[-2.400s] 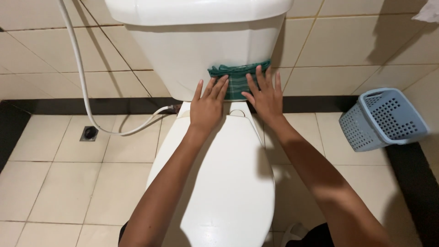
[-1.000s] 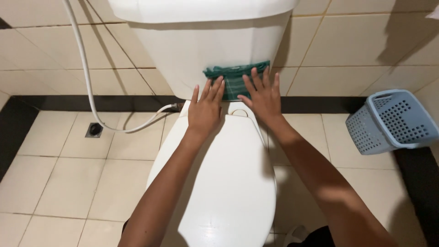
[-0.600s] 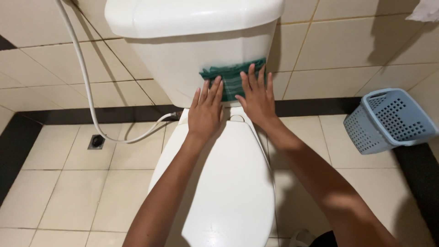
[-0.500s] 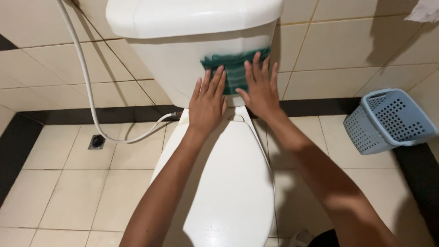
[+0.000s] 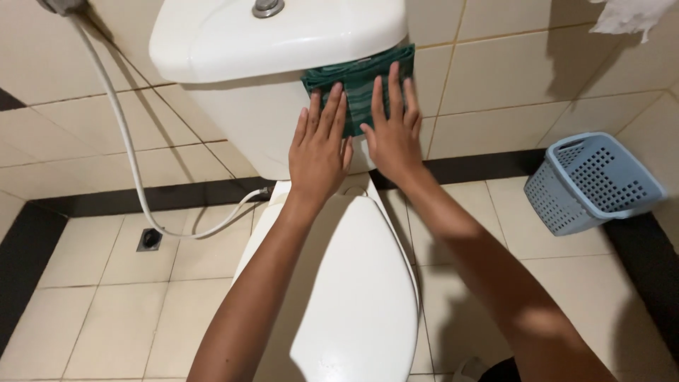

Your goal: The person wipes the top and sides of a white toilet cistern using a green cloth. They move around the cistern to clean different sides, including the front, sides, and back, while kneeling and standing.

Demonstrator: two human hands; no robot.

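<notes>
Head view: wiping of the front face of the toilet tank point(image 5: 247, 117), high up, just under the overhang of the tank lid point(image 5: 276, 39). Folded green cloth point(image 5: 361, 85) pressed flat against the porcelain at the tank's upper right, touching the lid's lower edge. Left hand point(image 5: 318, 152) open, fingers straight and close together, fingertips on the cloth's lower left part; gripping nothing, only pressing. Right hand point(image 5: 392, 134) likewise open and flat, fingers spread a little, laid over the cloth's right half. Closed seat lid point(image 5: 353, 283) near, beneath both forearms. White spray hose point(image 5: 127, 148) hanging at the left, looping down toward the tank's base; floor drain point(image 5: 150, 239) beyond it. Blue perforated basket point(image 5: 590, 184) on the floor at the right, well apart. Judged as mid-wipe; next stroke calls for steady even pressure from both palms, keeping the cloth flat and unbunched across the unwiped left of the tank face.
</notes>
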